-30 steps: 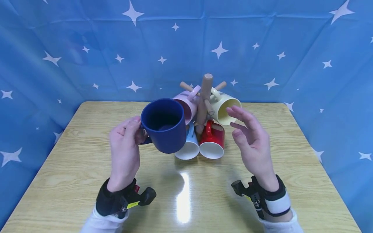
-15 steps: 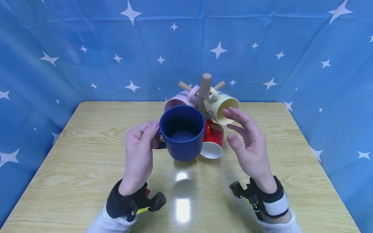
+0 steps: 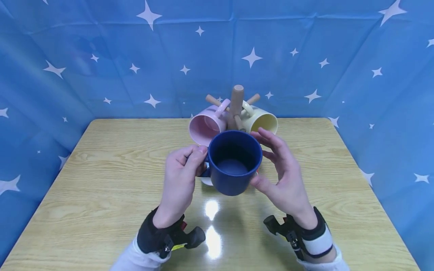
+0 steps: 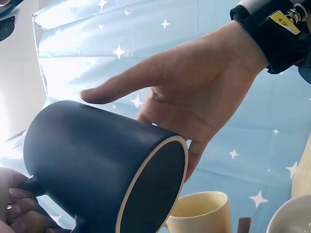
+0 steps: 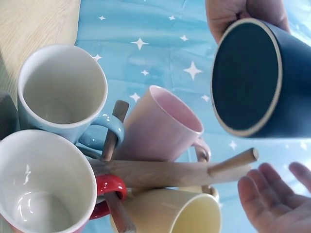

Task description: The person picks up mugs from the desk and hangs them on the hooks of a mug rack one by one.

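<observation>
My left hand [image 3: 179, 180] pinches the handle of a dark blue mug [image 3: 234, 178], held up mouth toward me in front of a wooden mug rack [image 3: 238, 94]. To the mug's right, my right hand [image 3: 286, 178] has its fingers spread and gently bent, fingertips right at the mug's side in the head view. The right wrist view shows a gap between those fingers and the mug's unglazed base rim. A bare peg [image 5: 235, 161] of the rack sticks out near the right fingertips. Behind the blue mug, the rack's lower part is mostly hidden in the head view.
On the rack hang a pink mug [image 3: 205, 126] at left and a pale yellow mug [image 3: 264, 122] at right. Lower down are a light blue mug [image 5: 60, 87] and a red mug [image 5: 48, 189] with white insides. A starry blue cloth [image 3: 135, 45] stands behind the table [image 3: 84, 195].
My left hand has carried the blue mug rightward and slightly down, from left of the rack to in front of it. My right hand has shifted slightly left, and the mug now sits beside its fingers.
</observation>
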Available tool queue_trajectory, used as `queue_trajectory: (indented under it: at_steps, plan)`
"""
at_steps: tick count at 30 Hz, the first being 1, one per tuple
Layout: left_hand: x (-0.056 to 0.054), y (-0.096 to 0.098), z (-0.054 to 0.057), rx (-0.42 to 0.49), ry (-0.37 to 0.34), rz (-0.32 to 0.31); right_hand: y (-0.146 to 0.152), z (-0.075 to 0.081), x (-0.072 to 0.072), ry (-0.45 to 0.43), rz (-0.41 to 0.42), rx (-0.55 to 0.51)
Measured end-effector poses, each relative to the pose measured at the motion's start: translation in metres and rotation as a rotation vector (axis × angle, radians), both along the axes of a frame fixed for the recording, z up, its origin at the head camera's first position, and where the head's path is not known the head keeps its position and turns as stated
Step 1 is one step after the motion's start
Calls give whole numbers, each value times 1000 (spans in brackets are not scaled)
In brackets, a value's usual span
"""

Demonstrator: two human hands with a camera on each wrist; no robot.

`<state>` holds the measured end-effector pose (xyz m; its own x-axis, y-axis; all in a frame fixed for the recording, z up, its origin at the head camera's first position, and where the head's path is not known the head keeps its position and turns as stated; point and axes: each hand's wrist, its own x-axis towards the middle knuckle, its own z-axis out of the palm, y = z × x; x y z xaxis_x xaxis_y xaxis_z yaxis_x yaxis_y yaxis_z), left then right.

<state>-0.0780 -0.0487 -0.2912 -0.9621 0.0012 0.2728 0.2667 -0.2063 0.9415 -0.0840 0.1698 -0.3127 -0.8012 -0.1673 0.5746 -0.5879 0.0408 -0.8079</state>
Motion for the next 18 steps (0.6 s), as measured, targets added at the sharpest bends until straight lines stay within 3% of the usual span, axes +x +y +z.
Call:
queue_trajectory:
  at_steps: [11,18]
  plan:
    - [-4,17,-5,-70,37,-66,-3,-5,1,-6,71,-4]
    - [-5,21,-7,-96,26,-81,-6,-6,2,3,65,9]
